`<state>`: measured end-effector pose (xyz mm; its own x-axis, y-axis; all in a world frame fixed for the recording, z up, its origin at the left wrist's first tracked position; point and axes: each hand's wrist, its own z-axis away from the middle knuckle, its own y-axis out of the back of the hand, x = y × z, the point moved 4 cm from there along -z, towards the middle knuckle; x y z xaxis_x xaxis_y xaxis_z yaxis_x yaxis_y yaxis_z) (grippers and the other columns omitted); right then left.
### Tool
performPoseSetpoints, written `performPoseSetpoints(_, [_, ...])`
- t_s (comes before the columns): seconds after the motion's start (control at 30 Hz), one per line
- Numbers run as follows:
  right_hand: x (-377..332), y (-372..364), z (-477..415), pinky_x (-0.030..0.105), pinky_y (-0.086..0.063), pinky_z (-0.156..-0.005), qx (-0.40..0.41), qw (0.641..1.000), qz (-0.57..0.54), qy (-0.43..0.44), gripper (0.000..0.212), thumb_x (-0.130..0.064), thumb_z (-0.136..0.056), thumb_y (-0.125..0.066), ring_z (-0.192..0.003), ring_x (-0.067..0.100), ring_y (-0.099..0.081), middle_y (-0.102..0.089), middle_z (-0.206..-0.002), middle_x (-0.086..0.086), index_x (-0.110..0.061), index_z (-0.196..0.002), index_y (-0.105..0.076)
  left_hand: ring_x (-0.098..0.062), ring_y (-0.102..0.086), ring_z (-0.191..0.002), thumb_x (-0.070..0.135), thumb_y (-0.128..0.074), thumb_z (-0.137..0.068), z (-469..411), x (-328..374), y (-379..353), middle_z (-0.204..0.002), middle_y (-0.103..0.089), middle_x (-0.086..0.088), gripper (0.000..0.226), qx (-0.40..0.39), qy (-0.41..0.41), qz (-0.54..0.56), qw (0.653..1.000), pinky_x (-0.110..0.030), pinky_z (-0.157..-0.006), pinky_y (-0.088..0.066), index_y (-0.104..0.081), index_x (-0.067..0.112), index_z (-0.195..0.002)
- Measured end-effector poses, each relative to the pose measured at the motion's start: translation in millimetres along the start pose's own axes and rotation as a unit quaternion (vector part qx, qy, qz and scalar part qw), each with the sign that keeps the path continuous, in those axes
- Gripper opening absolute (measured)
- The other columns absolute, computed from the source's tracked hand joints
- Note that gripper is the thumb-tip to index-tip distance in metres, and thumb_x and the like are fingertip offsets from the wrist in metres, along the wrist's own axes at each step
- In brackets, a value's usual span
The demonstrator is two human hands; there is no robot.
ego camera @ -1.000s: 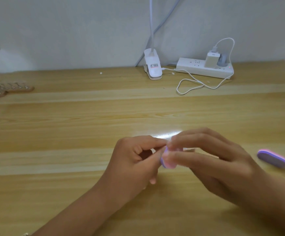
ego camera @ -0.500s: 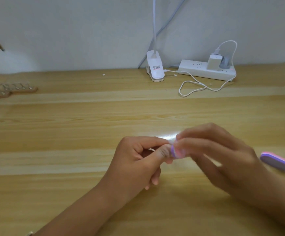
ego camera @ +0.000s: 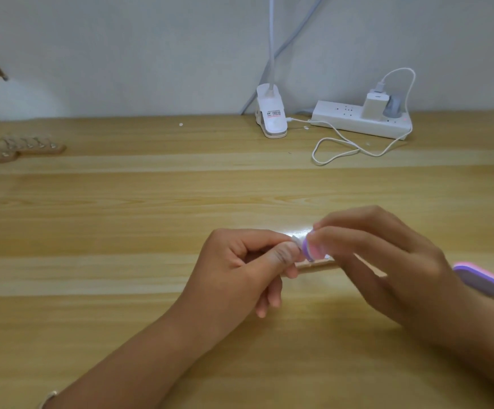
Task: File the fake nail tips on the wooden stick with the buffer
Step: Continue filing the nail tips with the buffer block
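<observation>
The left hand [ego camera: 239, 267] pinches the wooden stick [ego camera: 318, 264], its nail tip [ego camera: 296, 240] between both hands. The right hand [ego camera: 387, 261] grips the buffer [ego camera: 313, 251] against it. Too much pressure could pop the tip off or graze the left hand.

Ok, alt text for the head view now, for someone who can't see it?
The left hand pinches a wooden stick bearing a fake nail tip while the right hand holds a pink-purple buffer against it, over a wooden table. A second buffer lies to its right.
</observation>
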<state>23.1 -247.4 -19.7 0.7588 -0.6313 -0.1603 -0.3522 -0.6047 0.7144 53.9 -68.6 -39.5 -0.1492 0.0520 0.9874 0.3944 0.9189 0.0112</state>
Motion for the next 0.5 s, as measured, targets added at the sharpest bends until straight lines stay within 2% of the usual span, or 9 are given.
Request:
performPoseSetpoints(0.07, [-3.6, -0.6, -0.2, 0.033, -0.052, -0.086, 0.004, 1.0, -0.007, -0.004, 0.024, 0.01, -0.09, -0.059, -0.097, 0.025, -0.066, -0.067, -0.106, 0.013, -0.001, -0.105, -0.073, -0.02, -0.053, -0.043, 0.014, -0.063, -0.088, -0.1, 0.4, -0.2, -0.061, -0.064, -0.005, 0.016, -0.004, 0.0, 0.002, 1.0, -0.022, -0.038, -0.04, -0.076, 0.008, -0.082])
performPoseSetpoints(0.17, [-16.5, -5.1, 2.0, 0.03, -0.05, -0.091, -0.008, 0.999, -0.004, 0.041, 0.025, 0.01, -0.09, -0.06, -0.101, 0.025, -0.064, -0.067, -0.107, 0.013, -0.001, -0.107, -0.074, -0.021, -0.053, -0.043, 0.016, -0.061, -0.088, 0.1, 0.1, -1.1, -0.056, -0.061, -0.006, 0.018, -0.009, -0.005, 0.003, 1.0, -0.023, -0.038, -0.04, -0.077, 0.011, -0.082])
performPoseSetpoints(0.33, [-4.9, 0.3, -0.4, 0.031, -0.051, -0.087, 0.009, 1.0, 0.007, -0.003, 0.025, 0.011, -0.088, -0.061, -0.097, 0.023, -0.065, -0.066, -0.106, 0.011, -0.002, -0.106, -0.073, -0.018, -0.053, -0.043, 0.015, -0.061, -0.087, -1.0, 0.6, -1.9, -0.063, -0.063, -0.006, 0.019, -0.013, 0.004, 0.026, 1.0, -0.022, -0.038, -0.039, -0.076, 0.012, -0.076])
performPoseSetpoints(0.5, [-10.7, -5.3, 2.4, 0.026, -0.047, -0.093, -0.005, 0.999, 0.034, 0.037, 0.026, 0.012, -0.087, -0.064, -0.098, 0.026, -0.064, -0.068, -0.106, 0.014, -0.001, -0.107, -0.074, -0.018, -0.054, -0.043, 0.014, -0.06, -0.088, -0.8, 0.0, -1.8, -0.058, -0.062, -0.004, 0.019, -0.013, -0.001, 0.019, 1.0, -0.022, -0.038, -0.04, -0.077, 0.01, -0.079])
